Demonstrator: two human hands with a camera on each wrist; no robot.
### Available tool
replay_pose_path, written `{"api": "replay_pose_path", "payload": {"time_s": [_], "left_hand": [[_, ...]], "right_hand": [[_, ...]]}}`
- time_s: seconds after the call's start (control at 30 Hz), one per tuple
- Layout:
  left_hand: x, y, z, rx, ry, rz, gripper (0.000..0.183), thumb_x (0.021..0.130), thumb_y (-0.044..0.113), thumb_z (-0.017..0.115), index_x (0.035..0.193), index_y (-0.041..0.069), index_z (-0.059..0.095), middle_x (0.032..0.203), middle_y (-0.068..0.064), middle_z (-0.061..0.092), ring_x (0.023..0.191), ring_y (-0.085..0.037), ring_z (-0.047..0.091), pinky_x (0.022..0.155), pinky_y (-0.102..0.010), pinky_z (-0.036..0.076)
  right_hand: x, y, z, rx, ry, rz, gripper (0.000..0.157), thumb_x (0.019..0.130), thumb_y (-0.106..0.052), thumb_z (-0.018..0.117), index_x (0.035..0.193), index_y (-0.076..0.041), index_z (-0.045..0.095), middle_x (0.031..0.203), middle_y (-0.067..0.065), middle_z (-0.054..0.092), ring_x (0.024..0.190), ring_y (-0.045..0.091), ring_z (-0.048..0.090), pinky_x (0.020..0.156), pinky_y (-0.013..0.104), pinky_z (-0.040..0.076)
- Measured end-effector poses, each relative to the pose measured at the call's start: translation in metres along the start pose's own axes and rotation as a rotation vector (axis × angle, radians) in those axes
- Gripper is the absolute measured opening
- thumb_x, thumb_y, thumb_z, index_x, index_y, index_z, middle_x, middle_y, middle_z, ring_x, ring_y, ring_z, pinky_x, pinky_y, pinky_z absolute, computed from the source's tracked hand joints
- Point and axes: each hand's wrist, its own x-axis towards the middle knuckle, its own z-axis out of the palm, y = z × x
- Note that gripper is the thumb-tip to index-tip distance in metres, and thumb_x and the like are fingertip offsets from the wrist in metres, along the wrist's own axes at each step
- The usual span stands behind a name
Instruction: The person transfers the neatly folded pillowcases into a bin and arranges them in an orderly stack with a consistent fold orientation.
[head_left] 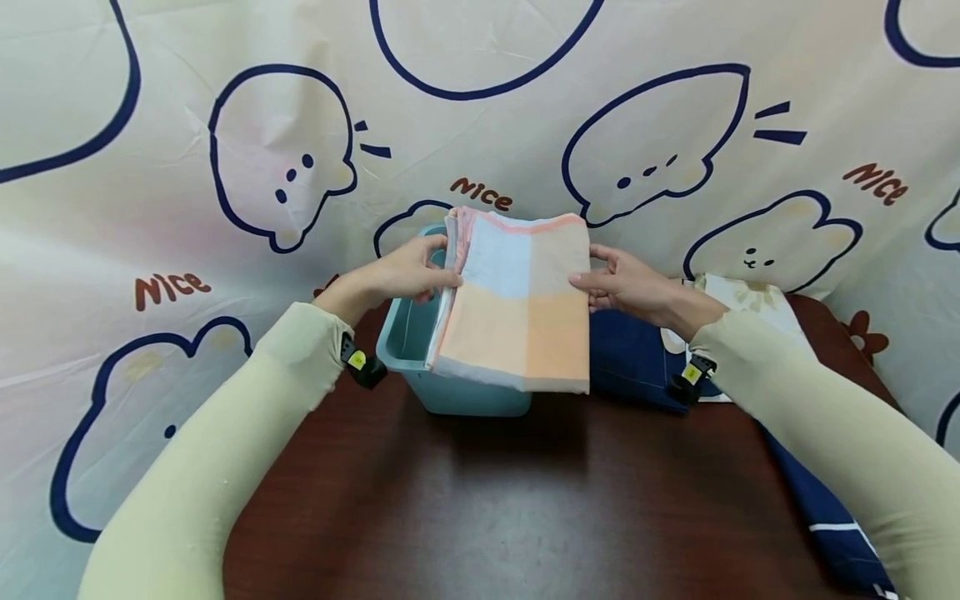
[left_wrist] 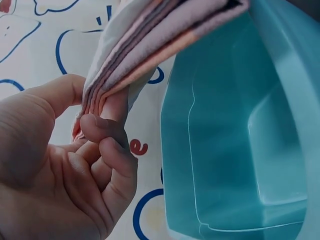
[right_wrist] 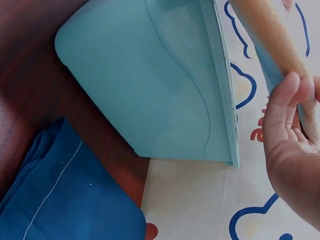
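A folded checked cloth [head_left: 517, 308] in pale blue, beige and orange hangs upright in front of and above a teal plastic bin [head_left: 472, 398]. My left hand [head_left: 408, 271] pinches its left edge between thumb and fingers. On the opposite edge, my right hand [head_left: 626, 283] grips it the same way. The left wrist view shows several stacked layers of the folded cloth [left_wrist: 150, 45] between the fingers. Below it, the visible inside of the bin [left_wrist: 225, 125] holds nothing. Much of the bin is hidden behind the cloth in the head view.
Folded dark blue fabric [head_left: 630, 358] lies right of the bin, with a white patterned piece [head_left: 750, 304] behind it. More blue fabric [head_left: 825, 517] lies along the right edge of the dark brown table [head_left: 480, 517]. A printed sheet [head_left: 480, 133] hangs behind.
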Motion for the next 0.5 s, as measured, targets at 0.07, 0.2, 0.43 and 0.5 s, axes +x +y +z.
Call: {"api": "replay_pose_path", "payload": {"time_s": [0.07,0.2,0.43,0.5], "left_hand": [[0.001,-0.001,-0.003,0.001,0.002,-0.007,0.051,0.101,0.022,0.059,0.145,0.010,0.038,0.064,0.001,0.056,0.048,-0.011,0.044,0.055,-0.025,0.042],[0.001,-0.004,-0.009,0.015,0.008,-0.022,0.053,0.101,0.025,0.059,0.147,0.011,0.037,0.061,0.002,0.050,0.049,-0.011,0.040,0.055,-0.026,0.038],[0.001,-0.008,-0.017,0.020,0.025,-0.039,0.049,0.101,0.026,0.059,0.144,0.013,0.040,0.056,0.005,0.039,0.046,-0.010,0.034,0.052,-0.025,0.033],[0.002,-0.008,-0.018,0.022,0.027,-0.032,0.048,0.101,0.025,0.058,0.143,0.013,0.040,0.057,0.004,0.041,0.047,-0.010,0.035,0.052,-0.024,0.034]], "right_hand": [[0.002,-0.001,0.001,0.006,-0.001,0.001,0.066,0.105,-0.019,0.056,0.159,-0.012,0.019,0.102,-0.004,0.075,0.080,0.012,0.067,0.075,0.025,0.057],[0.006,-0.003,0.003,0.013,0.001,0.003,0.067,0.105,-0.020,0.055,0.160,-0.012,0.018,0.100,-0.004,0.074,0.077,0.011,0.065,0.075,0.025,0.056],[0.014,-0.008,0.008,0.049,0.019,0.008,0.064,0.105,-0.017,0.054,0.158,-0.011,0.021,0.096,-0.002,0.073,0.071,0.011,0.061,0.071,0.024,0.054],[0.016,-0.009,0.008,0.061,0.021,0.005,0.063,0.104,-0.014,0.054,0.158,-0.011,0.022,0.095,-0.002,0.073,0.070,0.011,0.062,0.070,0.024,0.054]]}}
